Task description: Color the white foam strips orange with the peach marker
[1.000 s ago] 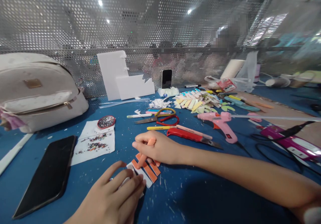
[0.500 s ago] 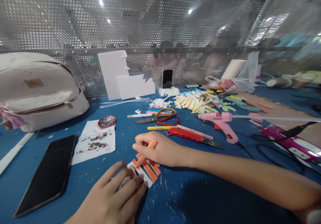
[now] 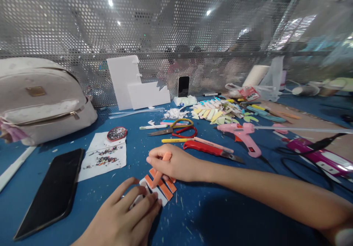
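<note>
My right hand (image 3: 176, 165) is closed around an orange marker (image 3: 157, 178), its lower end on a small white piece (image 3: 162, 198). Orange stripes (image 3: 167, 192) cross this piece, some partly hidden under my right hand. My left hand (image 3: 121, 213) lies over the near left part of the piece, fingers stretched out and fingertips resting on it. Just beyond my right hand are a red utility knife (image 3: 202, 147) with its blade out and a yellow pen (image 3: 174, 140).
A black phone (image 3: 49, 194) and a paper with dark glitter (image 3: 103, 161) lie left, near a white backpack (image 3: 44, 102). Scissors (image 3: 180, 127) and a pile of coloured scraps (image 3: 217, 110) sit farther back. A pink glue gun (image 3: 246, 135) with its cable lies right.
The marker's lower end has shifted slightly along the white piece, and orange now covers more of the stripe beside it. My left hand stays in place.
</note>
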A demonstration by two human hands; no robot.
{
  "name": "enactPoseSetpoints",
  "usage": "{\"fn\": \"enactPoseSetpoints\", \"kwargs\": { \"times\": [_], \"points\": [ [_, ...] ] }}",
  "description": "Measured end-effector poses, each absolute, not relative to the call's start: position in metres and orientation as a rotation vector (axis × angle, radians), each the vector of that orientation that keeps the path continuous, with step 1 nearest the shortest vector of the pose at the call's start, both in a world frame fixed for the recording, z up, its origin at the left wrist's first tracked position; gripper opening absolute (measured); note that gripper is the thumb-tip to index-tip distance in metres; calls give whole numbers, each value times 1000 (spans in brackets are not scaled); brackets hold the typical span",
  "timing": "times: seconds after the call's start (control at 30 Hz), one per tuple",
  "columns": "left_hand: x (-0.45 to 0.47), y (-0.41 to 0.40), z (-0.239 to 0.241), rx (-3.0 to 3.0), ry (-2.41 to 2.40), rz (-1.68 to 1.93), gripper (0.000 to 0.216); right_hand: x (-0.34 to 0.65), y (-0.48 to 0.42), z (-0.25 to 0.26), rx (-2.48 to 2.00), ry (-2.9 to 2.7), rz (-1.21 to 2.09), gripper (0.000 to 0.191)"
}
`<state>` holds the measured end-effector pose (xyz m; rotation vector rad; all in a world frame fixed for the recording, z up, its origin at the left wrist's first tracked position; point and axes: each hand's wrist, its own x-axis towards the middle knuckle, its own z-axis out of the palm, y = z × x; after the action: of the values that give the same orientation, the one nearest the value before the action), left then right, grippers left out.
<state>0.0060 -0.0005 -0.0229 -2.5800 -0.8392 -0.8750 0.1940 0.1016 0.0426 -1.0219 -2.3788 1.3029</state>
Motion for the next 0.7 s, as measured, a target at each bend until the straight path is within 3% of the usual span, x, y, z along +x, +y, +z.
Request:
{"fn": "enactPoseSetpoints", "kwargs": {
  "times": [0.7],
  "points": [
    [7, 1, -19, -2572, -801, -840, 26, 194, 102, 44, -1030, -2377, 1309, 33]
  ]
}}
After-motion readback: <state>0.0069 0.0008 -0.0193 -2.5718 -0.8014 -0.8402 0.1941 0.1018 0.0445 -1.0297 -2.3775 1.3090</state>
